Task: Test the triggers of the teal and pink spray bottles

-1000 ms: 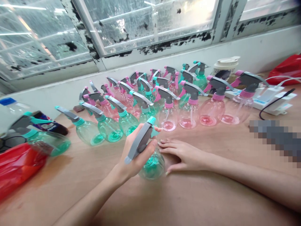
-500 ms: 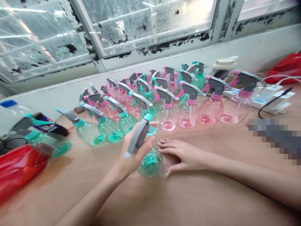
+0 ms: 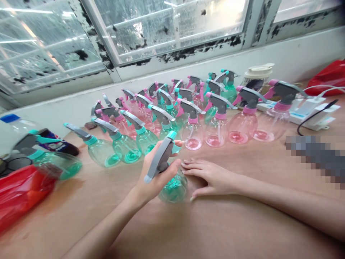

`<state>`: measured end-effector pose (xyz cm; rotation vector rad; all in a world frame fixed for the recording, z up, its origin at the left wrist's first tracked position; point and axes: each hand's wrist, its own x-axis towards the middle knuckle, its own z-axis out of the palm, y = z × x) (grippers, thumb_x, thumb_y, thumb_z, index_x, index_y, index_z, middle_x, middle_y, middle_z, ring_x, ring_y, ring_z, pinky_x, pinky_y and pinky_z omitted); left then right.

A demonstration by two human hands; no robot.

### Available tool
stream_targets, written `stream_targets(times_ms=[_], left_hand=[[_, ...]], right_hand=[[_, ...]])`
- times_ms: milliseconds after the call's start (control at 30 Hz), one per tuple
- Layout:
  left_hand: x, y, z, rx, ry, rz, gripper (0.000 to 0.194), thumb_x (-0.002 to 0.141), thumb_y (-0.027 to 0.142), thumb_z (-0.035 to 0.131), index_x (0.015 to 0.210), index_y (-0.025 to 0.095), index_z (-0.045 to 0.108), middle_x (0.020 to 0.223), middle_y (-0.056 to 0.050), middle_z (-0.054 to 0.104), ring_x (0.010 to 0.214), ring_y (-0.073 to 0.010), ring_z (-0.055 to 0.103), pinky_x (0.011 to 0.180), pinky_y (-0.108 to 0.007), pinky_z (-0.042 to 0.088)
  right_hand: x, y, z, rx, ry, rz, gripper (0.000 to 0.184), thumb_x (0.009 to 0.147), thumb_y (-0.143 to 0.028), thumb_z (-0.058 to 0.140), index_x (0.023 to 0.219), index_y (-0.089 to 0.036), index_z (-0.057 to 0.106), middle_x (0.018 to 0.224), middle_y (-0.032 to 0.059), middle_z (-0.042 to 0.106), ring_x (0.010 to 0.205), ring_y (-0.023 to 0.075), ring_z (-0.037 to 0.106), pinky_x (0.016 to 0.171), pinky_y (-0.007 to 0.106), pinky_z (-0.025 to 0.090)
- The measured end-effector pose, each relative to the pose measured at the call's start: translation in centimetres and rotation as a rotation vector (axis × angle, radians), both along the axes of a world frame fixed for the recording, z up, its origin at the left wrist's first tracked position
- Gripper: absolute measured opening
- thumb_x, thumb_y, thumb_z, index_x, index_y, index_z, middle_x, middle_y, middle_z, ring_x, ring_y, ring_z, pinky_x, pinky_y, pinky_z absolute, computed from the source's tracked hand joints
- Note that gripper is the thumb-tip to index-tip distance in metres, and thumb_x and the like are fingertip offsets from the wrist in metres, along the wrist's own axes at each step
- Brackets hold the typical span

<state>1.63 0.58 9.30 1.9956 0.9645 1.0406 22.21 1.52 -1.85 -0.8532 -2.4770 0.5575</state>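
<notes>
My left hand (image 3: 152,176) is closed round the neck of a green spray bottle (image 3: 174,189) with a grey head and a turquoise nozzle tip. Its nozzle points away from me, and part of the neck is hidden by my fingers. Just to the right, my right hand (image 3: 208,176) lies on the table (image 3: 210,226) with fingers stretched out and thumb apart, holding nothing; its fingertips are close to the bottle. Behind both hands stand several green spray bottles (image 3: 126,149) on the left and several pink spray bottles (image 3: 217,135) on the right, with more rows at the back.
Another green spray bottle (image 3: 61,165) is at the left, beside a red plastic bag (image 3: 24,194) and a dark drink bottle (image 3: 58,142). At the right are a lidded cup (image 3: 257,77), a white power strip (image 3: 309,115) with cables and a blurred-out patch (image 3: 315,154). Windows line the back wall.
My left hand keeps its hold on the green spray bottle, which has shifted only slightly. My right hand stays flat in the same place. The bottle rows have not moved.
</notes>
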Motion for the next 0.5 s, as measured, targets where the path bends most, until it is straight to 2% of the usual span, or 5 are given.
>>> stream_targets(times_ms=[67,200,300,367,500], left_hand=[[-0.19,0.20,-0.20,0.013,0.011,0.010,0.030,0.083,0.023,0.059,0.113,0.023,0.057,0.117,-0.008,0.066,0.107,-0.0241,0.064,0.088,-0.037,0.056],[-0.53,0.76,-0.55,0.063,0.081,0.029,0.030,0.081,0.026,0.061,0.111,0.021,0.058,0.100,-0.006,0.066,0.081,-0.0195,0.065,0.073,-0.034,0.057],[-0.45,0.85,-0.36,0.077,0.117,0.039,0.031,0.079,0.026,0.063,0.109,0.022,0.056,0.096,-0.005,0.066,0.074,-0.0181,0.064,0.063,-0.030,0.055],[-0.29,0.69,-0.09,0.075,0.124,0.059,0.025,0.079,0.026,0.062,0.103,0.023,0.056,0.095,-0.004,0.066,0.075,-0.0184,0.065,0.065,-0.030,0.055],[-0.14,0.44,0.18,0.093,0.152,0.083,0.006,0.085,0.029,0.054,0.085,0.023,0.055,0.079,0.000,0.063,0.068,-0.0161,0.064,0.062,-0.028,0.053]], right_hand=[[0.02,0.02,-0.06,0.008,0.003,-0.002,0.075,0.078,-0.062,0.069,0.136,-0.018,0.056,0.147,0.0139,0.047,0.138,0.0315,0.042,0.114,0.049,0.033],[0.03,0.04,0.01,0.032,-0.011,0.001,0.072,0.080,-0.060,0.068,0.136,-0.016,0.056,0.147,0.0146,0.048,0.137,0.0314,0.043,0.114,0.047,0.034],[0.00,0.03,0.11,0.034,-0.016,-0.001,0.072,0.080,-0.059,0.068,0.136,-0.015,0.056,0.147,0.0149,0.048,0.137,0.0316,0.043,0.114,0.047,0.035],[-0.02,0.01,0.14,0.031,-0.019,0.003,0.073,0.080,-0.059,0.068,0.136,-0.014,0.057,0.147,0.0155,0.047,0.137,0.0321,0.043,0.114,0.048,0.034],[-0.06,-0.02,0.14,0.022,-0.022,0.003,0.077,0.077,-0.061,0.070,0.136,-0.013,0.056,0.147,0.0164,0.047,0.137,0.0327,0.043,0.114,0.049,0.034]])
